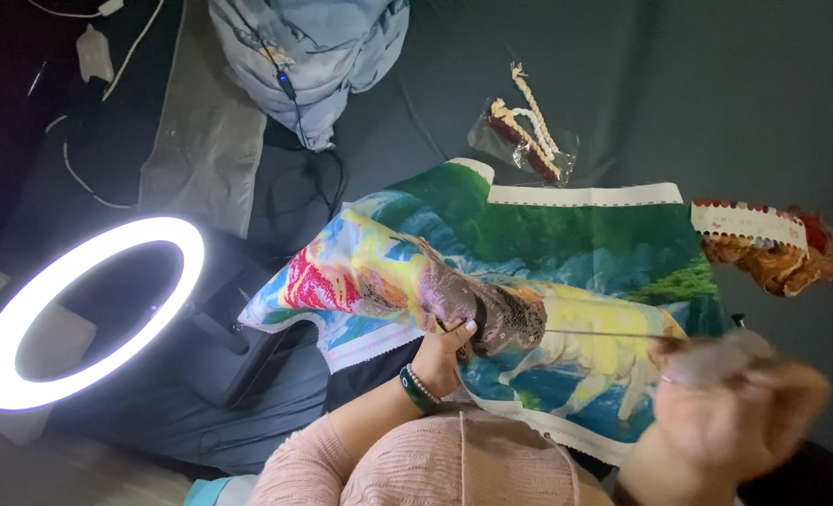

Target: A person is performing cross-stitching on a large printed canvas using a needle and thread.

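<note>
A bright ring light [87,312] glows at the far left. Next to it, the left hand [443,354] pinches the colourful stitched cloth [529,272] spread across the lap. A thin thread [604,333] runs tight from there to the right hand [730,412], which is blurry, with fingers closed on it. Bundles of thread [777,253] lie at the far right.

Colourful printed embroidery canvas [566,253] spread on lap, partly stitched, taut thread [604,333] crossing it
</note>
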